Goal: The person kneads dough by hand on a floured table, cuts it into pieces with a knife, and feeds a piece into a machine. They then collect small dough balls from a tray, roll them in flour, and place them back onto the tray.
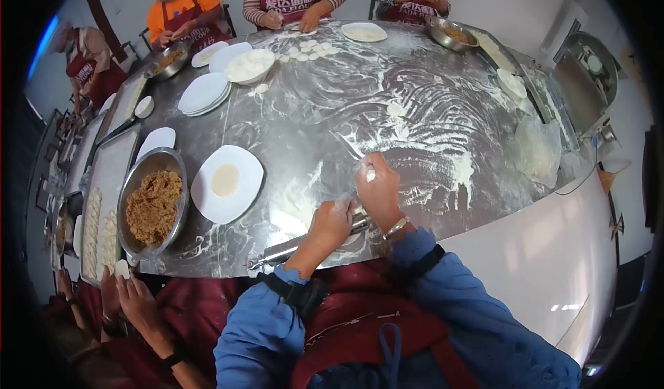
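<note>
My right hand (378, 187) is closed just above the floured table (290, 136), with a small white lump (371, 175) showing at its curled fingers. Close beside it, my left hand (330, 223) has its fingers drawn together, dusted with flour. What the left fingers hold is hidden. A metal rolling pin (280, 250) lies aslant under my left hand and wrist, its far end near my right wrist. Part of a flat pale dough round (353, 239) shows beside the pin. To the left, a white plate (228, 202) carries a thin dough wrapper (225, 180).
A steel bowl of brown filling (153, 209) stands left, beside a tray (114, 164) with rows of dumplings. A neighbour's hands (135, 299) hold a wrapper there. Stacked plates (205, 95), a white bowl (250, 66) and dough rounds (308, 50) lie farther back. Several people work across the table.
</note>
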`<state>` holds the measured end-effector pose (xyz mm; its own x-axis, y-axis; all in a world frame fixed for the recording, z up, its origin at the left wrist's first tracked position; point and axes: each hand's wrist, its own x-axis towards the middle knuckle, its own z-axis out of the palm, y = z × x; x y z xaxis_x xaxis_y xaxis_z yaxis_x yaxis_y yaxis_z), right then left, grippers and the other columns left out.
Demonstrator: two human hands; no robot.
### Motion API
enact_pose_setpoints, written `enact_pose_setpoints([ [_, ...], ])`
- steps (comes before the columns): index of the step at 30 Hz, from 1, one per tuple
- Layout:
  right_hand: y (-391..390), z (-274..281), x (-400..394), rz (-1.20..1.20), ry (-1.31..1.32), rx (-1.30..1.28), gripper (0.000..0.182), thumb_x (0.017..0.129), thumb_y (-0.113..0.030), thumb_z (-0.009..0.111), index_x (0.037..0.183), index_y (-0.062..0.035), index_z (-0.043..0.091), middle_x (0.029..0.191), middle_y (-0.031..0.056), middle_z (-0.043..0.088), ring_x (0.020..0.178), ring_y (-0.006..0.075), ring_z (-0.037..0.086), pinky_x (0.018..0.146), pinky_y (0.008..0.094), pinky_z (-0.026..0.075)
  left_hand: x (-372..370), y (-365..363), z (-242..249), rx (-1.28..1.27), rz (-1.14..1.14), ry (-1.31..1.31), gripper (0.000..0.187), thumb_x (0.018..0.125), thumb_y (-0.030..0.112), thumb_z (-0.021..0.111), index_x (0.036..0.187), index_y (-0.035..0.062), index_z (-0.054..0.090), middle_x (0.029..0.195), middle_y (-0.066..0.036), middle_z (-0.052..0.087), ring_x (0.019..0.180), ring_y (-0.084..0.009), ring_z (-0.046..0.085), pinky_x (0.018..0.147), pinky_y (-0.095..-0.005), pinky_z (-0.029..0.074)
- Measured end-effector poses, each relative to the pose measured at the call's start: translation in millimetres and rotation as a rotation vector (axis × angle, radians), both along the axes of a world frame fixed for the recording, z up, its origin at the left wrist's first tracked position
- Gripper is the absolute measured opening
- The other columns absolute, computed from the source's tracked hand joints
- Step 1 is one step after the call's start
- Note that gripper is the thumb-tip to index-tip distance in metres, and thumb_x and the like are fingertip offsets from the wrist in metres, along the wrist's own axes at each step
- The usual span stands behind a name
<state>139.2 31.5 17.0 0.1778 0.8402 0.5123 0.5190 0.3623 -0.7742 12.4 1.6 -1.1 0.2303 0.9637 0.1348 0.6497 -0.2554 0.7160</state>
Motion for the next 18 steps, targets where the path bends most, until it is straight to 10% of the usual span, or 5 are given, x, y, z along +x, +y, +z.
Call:
enact_pose_setpoints([
  [18,-47,-4,17,-0.057,-0.039,-0.027,0.012,0.078,-0.009,0.057,0.090,-0.0073,0.054,0.074,0.0183,0.060,0.071,0.0414,0.059,0.058,0.0414,0.047,-13,-4,-7,-0.015,-0.063,0.130,0.010,0.078,0.006,0.052,0.085,0.0050,0.059,0.083,-0.016,0.063,0.078,-0.0358,0.061,0.069,-0.0412,0.049],
])
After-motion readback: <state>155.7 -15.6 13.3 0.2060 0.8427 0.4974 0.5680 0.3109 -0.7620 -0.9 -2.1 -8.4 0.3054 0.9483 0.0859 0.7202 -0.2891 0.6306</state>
